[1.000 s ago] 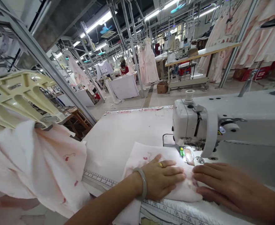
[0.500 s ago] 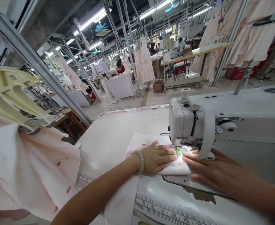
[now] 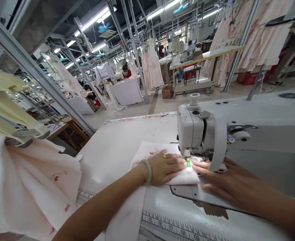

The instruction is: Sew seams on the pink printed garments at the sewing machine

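Observation:
A white sewing machine (image 3: 237,127) stands on the white table (image 3: 119,147). A piece of pale pink printed fabric (image 3: 149,152) lies under its head at the needle. My left hand (image 3: 166,167), with a ring and a pale bangle on the wrist, presses flat on the fabric just left of the presser foot. My right hand (image 3: 217,179) lies flat with fingers apart at the fabric's right edge, fingertips beside a green mark (image 3: 188,163) at the needle. A strip of the same fabric trails off the table's front edge under my left forearm.
A heap of pink fabric (image 3: 34,187) hangs from a cream plastic clamp (image 3: 9,113) at the left. Printed ruler marks (image 3: 177,227) run along the table front. Behind are metal racks, hanging pink garments (image 3: 151,68), other tables, and a seated person in red (image 3: 125,72).
Both hands have slid the fabric forward to the needle; more of the metal plate and ruler shows in front of them. The view has shifted slightly.

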### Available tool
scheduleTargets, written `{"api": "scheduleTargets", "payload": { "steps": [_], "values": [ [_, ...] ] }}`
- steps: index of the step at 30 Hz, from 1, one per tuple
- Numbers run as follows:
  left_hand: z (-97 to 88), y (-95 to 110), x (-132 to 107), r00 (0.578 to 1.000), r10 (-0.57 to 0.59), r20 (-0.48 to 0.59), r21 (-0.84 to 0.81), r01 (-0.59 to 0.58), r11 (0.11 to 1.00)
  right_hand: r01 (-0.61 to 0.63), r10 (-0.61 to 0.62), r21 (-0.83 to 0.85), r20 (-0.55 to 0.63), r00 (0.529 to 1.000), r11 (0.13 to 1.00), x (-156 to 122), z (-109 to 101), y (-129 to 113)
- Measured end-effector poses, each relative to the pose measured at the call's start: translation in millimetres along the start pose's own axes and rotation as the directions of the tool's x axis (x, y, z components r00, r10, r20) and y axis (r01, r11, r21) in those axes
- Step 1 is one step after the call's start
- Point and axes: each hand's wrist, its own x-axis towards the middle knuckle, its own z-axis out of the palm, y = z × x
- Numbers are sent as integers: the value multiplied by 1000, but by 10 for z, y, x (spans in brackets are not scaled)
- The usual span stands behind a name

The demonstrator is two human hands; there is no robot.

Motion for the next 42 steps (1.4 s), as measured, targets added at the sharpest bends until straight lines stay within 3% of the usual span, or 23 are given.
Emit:
{"api": "scheduleTargets", "payload": {
  "steps": [4,8,13,17,20,24,31,35,38,42],
  "values": [
    [-100,4,4,998,19,52,24,-20,1000,61,-61,-58,17,998,996,-64,37,53],
    [-176,187,2,999,-29,20,95,27,995,106,-113,-88,-75,991,990,-57,2,11],
    [-5,400,7,999,7,-40,54,-5,999,139,-137,36,-42,990,990,3,-50,-129],
    [125,291,35,997,28,-75,93,-21,995,96,-96,17,-5,995,995,-51,53,-109],
    [120,114,89,996,55,-71,121,-46,992,64,-65,-20,-38,997,998,-95,138,-25],
    [84,-35,146,992,96,-78,101,-88,991,18,-19,39,25,999,999,-72,103,38],
    [76,40,100,985,120,-128,92,-109,990,41,-41,-1,-93,995,999,-60,21,-35],
    [73,52,94,979,173,-107,80,-165,983,68,-66,48,-24,997,997,-65,68,-81],
    [85,49,105,979,185,-81,95,-177,980,11,-11,47,-12,1000,999,-95,121,-82],
    [111,51,125,977,193,-88,144,-179,973,-42,40,24,100,994,999,-132,150,-78]
  ]
}}
